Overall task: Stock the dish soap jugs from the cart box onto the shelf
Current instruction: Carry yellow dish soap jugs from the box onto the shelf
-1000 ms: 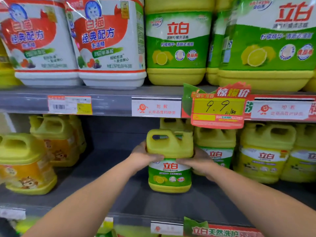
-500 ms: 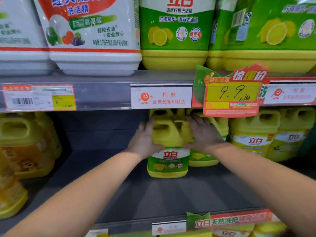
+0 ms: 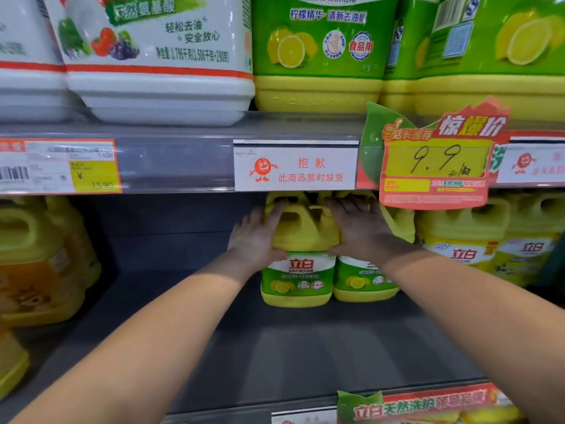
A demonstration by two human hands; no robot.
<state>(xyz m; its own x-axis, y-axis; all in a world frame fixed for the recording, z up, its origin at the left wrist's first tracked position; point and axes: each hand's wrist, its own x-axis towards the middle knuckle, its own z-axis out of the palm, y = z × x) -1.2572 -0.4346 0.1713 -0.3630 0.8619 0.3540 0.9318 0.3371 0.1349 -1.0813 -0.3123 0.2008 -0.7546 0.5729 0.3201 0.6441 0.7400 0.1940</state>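
Observation:
A yellow dish soap jug (image 3: 298,280) with a green and white label stands upright on the grey middle shelf (image 3: 305,356), deep under the shelf above. My left hand (image 3: 255,237) presses its left shoulder and my right hand (image 3: 357,228) lies on its right shoulder and handle. Both hands grip the jug between them. A matching jug (image 3: 363,283) stands touching it on the right, and more of the same (image 3: 461,240) continue rightwards. The cart box is out of view.
Orange-labelled yellow jugs (image 3: 39,270) stand at the left of the same shelf. Above, large white jugs (image 3: 159,56) and green lemon jugs (image 3: 318,50) fill the upper shelf. A 9.9 price sign (image 3: 434,160) hangs from the shelf edge over the right jugs.
Both hands have pushed the jug further back on the shelf, next to the jug on its right. The camera has moved in closer and lower.

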